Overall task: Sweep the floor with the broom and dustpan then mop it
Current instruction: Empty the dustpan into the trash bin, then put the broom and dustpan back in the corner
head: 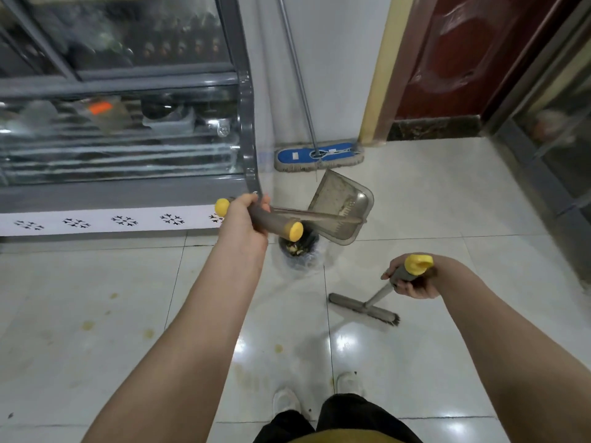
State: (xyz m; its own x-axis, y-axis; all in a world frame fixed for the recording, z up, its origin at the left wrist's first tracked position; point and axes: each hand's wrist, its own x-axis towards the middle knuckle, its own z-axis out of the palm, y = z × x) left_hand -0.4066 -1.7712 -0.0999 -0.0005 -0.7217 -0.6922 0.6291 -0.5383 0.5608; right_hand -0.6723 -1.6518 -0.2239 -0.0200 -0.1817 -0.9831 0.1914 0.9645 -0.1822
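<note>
Here, left fingers (264, 204) grip the tilted dustpan (342, 203) near the bin (300, 252); right fingers (412, 293) grip the broom (364, 306).

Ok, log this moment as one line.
left hand: grips dustpan, tipped over bin | right hand: grips broom, head at floor | mop: against wall

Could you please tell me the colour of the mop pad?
The mop pad is blue, beige-fringed; head view.

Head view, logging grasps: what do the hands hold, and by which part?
Left hand grips the dustpan by its handle, between the yellow caps; right hand grips the broom below its yellow cap.
</note>
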